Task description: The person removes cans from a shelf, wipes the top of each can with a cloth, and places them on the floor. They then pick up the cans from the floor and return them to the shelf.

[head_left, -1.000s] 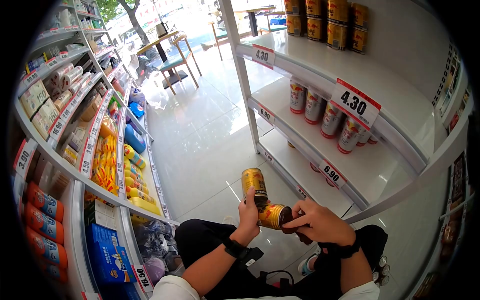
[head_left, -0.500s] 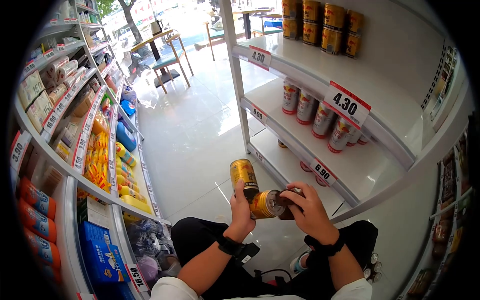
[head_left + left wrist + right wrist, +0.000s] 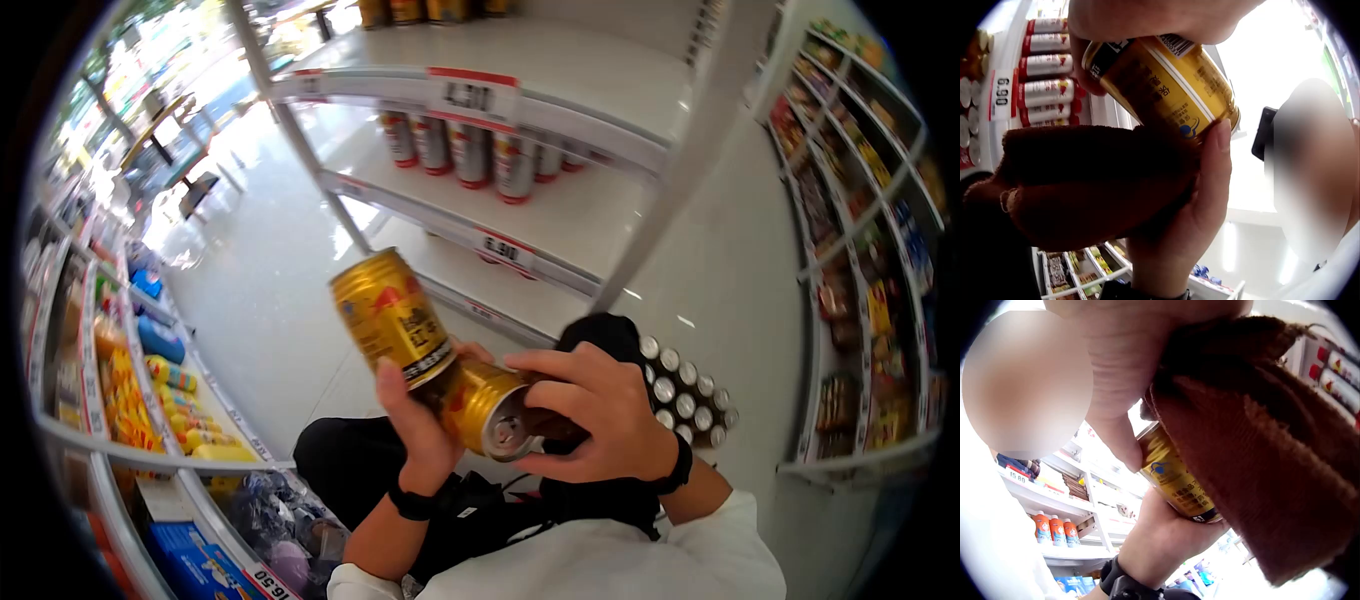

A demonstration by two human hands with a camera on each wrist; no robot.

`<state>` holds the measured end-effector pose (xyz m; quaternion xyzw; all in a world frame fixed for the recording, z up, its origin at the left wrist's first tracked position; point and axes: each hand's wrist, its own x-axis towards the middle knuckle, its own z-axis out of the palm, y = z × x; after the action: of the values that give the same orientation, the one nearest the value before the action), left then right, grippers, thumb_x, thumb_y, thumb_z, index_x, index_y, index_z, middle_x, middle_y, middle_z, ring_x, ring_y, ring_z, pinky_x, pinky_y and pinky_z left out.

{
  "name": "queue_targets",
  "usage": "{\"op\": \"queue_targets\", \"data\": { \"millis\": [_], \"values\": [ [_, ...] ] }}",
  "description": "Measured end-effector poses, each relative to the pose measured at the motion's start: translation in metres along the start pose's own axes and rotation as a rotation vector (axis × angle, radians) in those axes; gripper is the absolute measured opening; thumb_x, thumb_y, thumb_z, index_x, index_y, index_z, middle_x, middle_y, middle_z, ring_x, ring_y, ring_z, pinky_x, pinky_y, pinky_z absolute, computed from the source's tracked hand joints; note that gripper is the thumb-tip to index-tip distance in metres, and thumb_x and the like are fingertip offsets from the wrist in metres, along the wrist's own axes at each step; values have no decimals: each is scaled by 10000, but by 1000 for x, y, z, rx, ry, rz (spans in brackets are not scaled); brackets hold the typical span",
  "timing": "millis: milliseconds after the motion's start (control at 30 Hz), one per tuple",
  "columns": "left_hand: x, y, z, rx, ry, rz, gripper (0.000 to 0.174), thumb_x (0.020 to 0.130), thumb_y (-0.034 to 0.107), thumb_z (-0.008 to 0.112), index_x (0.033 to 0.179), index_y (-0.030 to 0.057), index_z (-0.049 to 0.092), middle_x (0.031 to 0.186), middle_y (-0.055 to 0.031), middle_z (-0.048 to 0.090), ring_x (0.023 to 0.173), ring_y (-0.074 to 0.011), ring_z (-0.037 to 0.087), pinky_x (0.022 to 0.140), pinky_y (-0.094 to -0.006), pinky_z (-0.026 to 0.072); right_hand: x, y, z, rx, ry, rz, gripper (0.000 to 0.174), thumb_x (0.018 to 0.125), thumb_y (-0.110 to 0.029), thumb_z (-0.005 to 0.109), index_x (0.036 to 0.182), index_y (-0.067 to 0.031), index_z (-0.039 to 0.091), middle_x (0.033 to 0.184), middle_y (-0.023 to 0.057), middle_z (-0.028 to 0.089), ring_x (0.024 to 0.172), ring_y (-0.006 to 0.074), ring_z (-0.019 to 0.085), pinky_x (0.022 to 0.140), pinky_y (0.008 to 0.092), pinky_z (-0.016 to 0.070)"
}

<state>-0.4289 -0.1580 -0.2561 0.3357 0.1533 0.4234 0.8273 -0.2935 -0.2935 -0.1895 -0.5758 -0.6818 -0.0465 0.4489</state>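
The left hand (image 3: 425, 445) is curled around two gold cans in front of the person's lap, its thumb lying across the base of the upper can (image 3: 395, 315), which tilts with its top toward the upper left. The lower can (image 3: 475, 395) lies on its side just below, its silver lid facing the right hand (image 3: 610, 410). That hand's fingers and thumb are bent close together around a brown cloth (image 3: 1260, 456), which they hold at the lid end of the lower can; the cloth covers part of the grip, so exactly how each fingertip sits is hard to tell. Beyond the hands, silver-and-red cans (image 3: 470, 155) stand on a white shelf (image 3: 590, 215) above a 6.90 price tag (image 3: 505, 250). More cans (image 3: 690, 390) stand grouped on the floor, beside the person's dark-clothed knee (image 3: 600, 330).
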Motion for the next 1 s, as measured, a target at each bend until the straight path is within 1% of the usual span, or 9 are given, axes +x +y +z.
{"op": "queue_targets", "data": {
  "millis": [200,300,367,433,567,667,767,833,1000],
  "values": [
    [-27,-30,60,54,-127,-27,804,895,759,381,1104,-9,491,940,-109,557,881,-330,617,761,-407,536,-57,-21,-52,-211,127,78,558,591,-350,880,1037,-139,620,1160,-9,663,713,180,535,539,286,452],
    [-35,-47,97,157,-181,-66,813,894,751,388,1131,-21,480,937,-125,554,883,-335,618,770,-404,537,-80,-27,-77,-218,282,171,636,625,-328,916,1130,-34,665,1078,71,725,596,185,551,492,261,433],
    [-34,-69,110,192,-281,-87,832,894,746,402,1168,-37,473,938,-153,584,901,-329,626,794,-396,541,-102,-28,-101,-288,251,192,676,597,-311,924,1153,-6,690,1031,93,731,657,204,625,561,281,461],
    [-41,-89,131,122,-349,-257,820,900,733,420,1210,-25,470,962,-166,620,908,-311,642,804,-393,545,-128,-28,-115,-284,321,309,704,526,-271,896,1172,-80,694,1060,41,698,760,225,639,596,309,525],
    [-44,-133,181,196,-387,-471,605,1000,553,432,1266,11,467,1025,-193,659,940,-310,681,863,-395,536,-174,-26,-158,-382,419,399,629,547,-258,920,1099,-37,712,944,83,717,723,242,662,639,297,529],
    [-26,-176,203,157,-527,-685,530,999,487,498,1216,4,520,1037,-190,667,943,-314,689,901,-421,527,-228,-27,-172,-305,556,707,616,559,-233,933,1089,-13,709,953,112,718,777,231,684,680,312,540],
    [-13,-212,210,143,-575,-794,562,985,480,546,1251,-14,506,1058,-196,663,961,-282,661,933,-409,513,-288,-14,-182,-536,466,816,582,581,-221,921,1084,-19,708,939,92,716,783,232,682,681,312,544],
    [-6,-232,205,78,-550,-853,555,985,455,560,1266,-19,498,1089,-203,653,978,-274,646,939,-406,510,-334,-4,-174,-583,436,1143,534,614,-245,906,1069,-43,714,921,61,712,779,238,681,685,324,550],
    [5,-264,181,-68,-534,-905,471,992,303,594,1291,-41,477,1202,-215,610,1010,-253,620,956,-394,510,-439,30,-134,-661,311,1474,521,658,-358,870,1071,-75,724,930,49,716,830,237,689,728,349,555]
  ]
}}
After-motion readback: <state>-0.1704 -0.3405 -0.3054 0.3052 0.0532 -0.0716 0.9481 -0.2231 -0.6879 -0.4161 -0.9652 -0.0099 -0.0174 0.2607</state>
